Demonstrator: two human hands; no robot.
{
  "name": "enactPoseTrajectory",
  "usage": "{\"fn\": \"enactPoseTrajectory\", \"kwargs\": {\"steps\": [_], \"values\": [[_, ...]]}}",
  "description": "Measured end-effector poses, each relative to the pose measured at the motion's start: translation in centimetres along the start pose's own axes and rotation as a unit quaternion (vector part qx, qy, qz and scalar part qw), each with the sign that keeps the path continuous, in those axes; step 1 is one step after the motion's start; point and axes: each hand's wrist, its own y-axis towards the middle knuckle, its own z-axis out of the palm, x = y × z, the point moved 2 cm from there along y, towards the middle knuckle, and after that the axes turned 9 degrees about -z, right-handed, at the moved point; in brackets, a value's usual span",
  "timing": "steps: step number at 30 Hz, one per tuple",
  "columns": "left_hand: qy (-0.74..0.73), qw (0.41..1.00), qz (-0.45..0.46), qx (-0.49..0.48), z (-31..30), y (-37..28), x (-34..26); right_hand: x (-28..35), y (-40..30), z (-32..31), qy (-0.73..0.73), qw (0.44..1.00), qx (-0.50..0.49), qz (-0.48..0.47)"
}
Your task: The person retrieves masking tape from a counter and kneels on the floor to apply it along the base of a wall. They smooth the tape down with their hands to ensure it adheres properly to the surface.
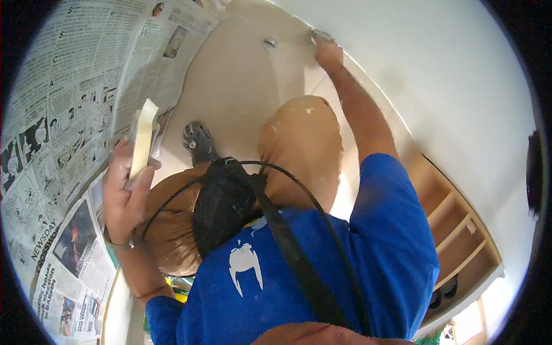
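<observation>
My left hand [129, 185], raised at the left, grips a small flat tool, seen edge-on, with a pale cream strip [143, 138] standing up from the fingers. Behind it hang newspaper sheets. My right arm reaches far forward, and my right hand [329, 54] is closed around a small flat tool [321, 34], perhaps a scraper, held at the seam where the white wall [401, 56] meets the beige floor. The tool's exact kind cannot be told. A round metal fitting [270, 43] lies in the floor, left of my right hand.
Newspaper sheets [64, 129] cover the surface along the left. A wooden shelf unit [461, 228] with dark shoes in it stands at the lower right. My bent knees and one shoe [198, 140] are below me, with a black bag and cord at my front.
</observation>
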Motion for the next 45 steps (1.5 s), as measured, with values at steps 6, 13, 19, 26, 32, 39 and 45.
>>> {"fn": "enactPoseTrajectory", "kwargs": {"steps": [6,13,19,26,32,39,45], "values": [[0.077,0.996,0.023,-0.033,0.2,-0.6,-0.9,0.7,0.5,0.5,-0.036,0.993,0.006,-0.114],[0.068,0.997,-0.022,-0.025,0.3,-1.3,-0.8,2.6,4.8,-0.3,-0.013,0.989,-0.041,-0.139],[0.051,0.997,-0.056,-0.033,0.6,-1.8,0.1,5.8,9.1,-2.0,0.043,0.995,0.039,-0.082],[-0.003,0.994,-0.091,-0.063,1.2,-3.1,0.6,10.6,13.6,-3.7,0.045,0.992,0.025,-0.116],[0.038,0.996,-0.046,-0.06,0.6,-3.0,0.5,11.2,16.2,-3.7,0.031,0.986,0.019,-0.164],[0.061,0.995,-0.035,-0.066,0.2,-2.9,0.8,11.3,15.9,-3.0,0.018,0.993,0.035,-0.109],[0.093,0.995,-0.03,-0.036,-0.2,-2.6,0.4,11.3,16.2,-2.6,-0.001,0.987,0.071,-0.141]]}}
